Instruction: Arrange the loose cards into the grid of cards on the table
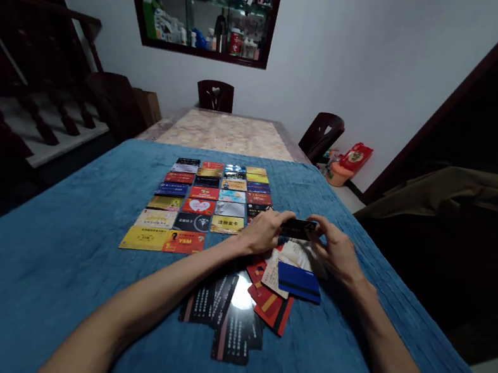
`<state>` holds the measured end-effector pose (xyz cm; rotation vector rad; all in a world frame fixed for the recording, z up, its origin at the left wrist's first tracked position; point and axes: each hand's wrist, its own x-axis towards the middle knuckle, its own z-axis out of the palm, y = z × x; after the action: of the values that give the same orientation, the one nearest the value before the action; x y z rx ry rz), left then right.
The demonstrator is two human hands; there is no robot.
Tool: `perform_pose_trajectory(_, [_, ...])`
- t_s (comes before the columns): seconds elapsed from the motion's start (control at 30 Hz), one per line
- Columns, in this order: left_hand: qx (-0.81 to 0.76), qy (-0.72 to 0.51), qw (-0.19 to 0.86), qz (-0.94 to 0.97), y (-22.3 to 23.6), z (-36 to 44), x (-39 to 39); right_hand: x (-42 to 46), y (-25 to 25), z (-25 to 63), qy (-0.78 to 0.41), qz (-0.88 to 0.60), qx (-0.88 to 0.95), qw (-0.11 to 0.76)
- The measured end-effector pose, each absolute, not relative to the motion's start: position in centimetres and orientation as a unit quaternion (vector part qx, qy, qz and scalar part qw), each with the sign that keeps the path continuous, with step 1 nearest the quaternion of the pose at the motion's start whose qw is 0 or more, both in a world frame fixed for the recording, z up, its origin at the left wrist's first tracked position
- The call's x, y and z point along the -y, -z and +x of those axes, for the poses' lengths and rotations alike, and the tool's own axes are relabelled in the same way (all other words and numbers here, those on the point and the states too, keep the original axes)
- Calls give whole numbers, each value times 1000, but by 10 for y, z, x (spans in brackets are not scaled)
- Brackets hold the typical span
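Observation:
My left hand (264, 231) and my right hand (336, 251) together pinch a dark card (298, 228) by its two short ends, just above the blue cloth (46, 266). Beneath the hands lies a loose heap of cards: a blue card (299, 282), red cards (270, 305), pale cards (276, 273) and several black cards (230, 318) nearer me. To the left and beyond, several rows of colourful cards (202, 204) lie face up in a neat grid, with a yellow card (143, 238) at its near left corner.
The blue cloth covers a table whose right edge drops off near a draped brown cover (469, 193). Beyond it stands a marble-topped table (227, 133) with two dark chairs (215, 95). A wall cabinet (204, 2) holds bottles. A stair railing (33, 71) is on the left.

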<state>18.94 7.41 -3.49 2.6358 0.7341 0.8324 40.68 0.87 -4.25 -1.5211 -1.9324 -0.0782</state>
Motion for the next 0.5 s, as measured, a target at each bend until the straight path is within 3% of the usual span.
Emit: perform_pose_trajectory(0.5, [-294,-316,172,885,41,196,-64,-7,40,407,39,-534,790,301])
